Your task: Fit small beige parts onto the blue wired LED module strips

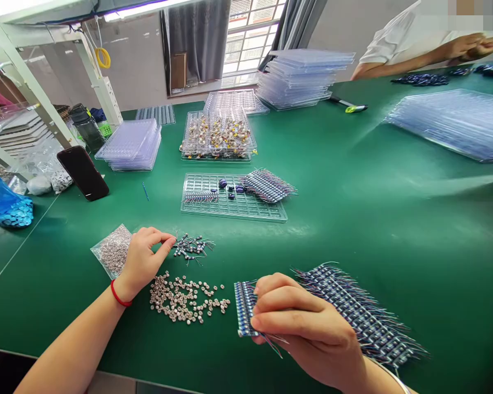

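Observation:
My left hand (145, 251), with a red cord round the wrist, has its thumb and forefinger closed at the left edge of a loose pile of small wired parts (191, 246). A wired part seems pinched there, mostly hidden by the fingertips. My right hand (299, 317) grips a small circuit board panel (244, 309) with rows of pads and thin wires trailing below. Small round metallic pieces (181, 301) lie scattered between my hands. Partly behind my left wrist is a clear bag (114, 249) of similar pieces. Wired circuit board panels (361, 312) lie beyond my right hand.
Ahead, a clear compartment tray (197, 208) holds wired boards and dark coils. Behind it stand trays of yellow-and-white parts (217, 137) and stacked clear trays (131, 143). A phone (83, 173) leans at left. A co-worker's hands (472, 46) are at far right.

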Available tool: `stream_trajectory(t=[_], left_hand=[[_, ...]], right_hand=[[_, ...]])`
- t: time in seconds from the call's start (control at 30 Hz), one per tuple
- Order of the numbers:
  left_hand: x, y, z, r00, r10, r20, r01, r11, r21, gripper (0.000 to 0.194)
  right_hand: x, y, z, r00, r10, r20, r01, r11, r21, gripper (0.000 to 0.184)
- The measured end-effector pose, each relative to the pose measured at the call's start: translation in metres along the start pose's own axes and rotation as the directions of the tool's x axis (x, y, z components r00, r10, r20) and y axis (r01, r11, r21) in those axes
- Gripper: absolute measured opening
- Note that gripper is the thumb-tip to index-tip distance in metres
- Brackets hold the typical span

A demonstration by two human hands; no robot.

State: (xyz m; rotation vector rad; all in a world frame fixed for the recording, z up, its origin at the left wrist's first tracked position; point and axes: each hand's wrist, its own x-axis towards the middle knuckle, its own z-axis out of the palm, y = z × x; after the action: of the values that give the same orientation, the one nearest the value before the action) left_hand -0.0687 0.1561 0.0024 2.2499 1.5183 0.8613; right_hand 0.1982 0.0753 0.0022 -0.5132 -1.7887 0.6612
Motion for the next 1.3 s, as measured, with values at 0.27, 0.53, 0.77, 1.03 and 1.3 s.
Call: stream_trajectory(t=[0.27,0.53,0.77,1.03,1.3], left_hand=[[0.0,-0.001,0.0,1.0,-0.002,-0.002,0.002,1.0,-0.016,0.016],[-0.001,0.0,0.001,1.0,-0.003,-0.005,0.003,1.0,-0.026,0.016],[0.0,-0.001,0.001,1.0,0.0,0.0,0.0,1.0,-0.028,0.016],[-0.015,0.03,-0.001,0.983,0.155,0.095,-0.137,0.974,-0.179,0.032],[-0.045,0.074,0.004,0.936,0.278,0.215,-0.205,0.928,-0.31,0.031]], right_hand=[[0.0,-0.001,0.0,1.0,-0.01,0.009,0.01,1.0,0.011,0.018],[0.002,0.0,0.002,0.999,-0.027,0.018,0.026,0.999,0.02,0.016],[0.001,0.0,0.002,1.0,-0.01,0.022,0.01,1.0,0.016,0.015],[0.003,-0.004,0.009,0.966,0.26,0.001,-0.26,0.965,0.041,0.013],[0.005,-0.001,0.018,0.789,0.607,0.099,-0.614,0.784,0.087,0.008]])
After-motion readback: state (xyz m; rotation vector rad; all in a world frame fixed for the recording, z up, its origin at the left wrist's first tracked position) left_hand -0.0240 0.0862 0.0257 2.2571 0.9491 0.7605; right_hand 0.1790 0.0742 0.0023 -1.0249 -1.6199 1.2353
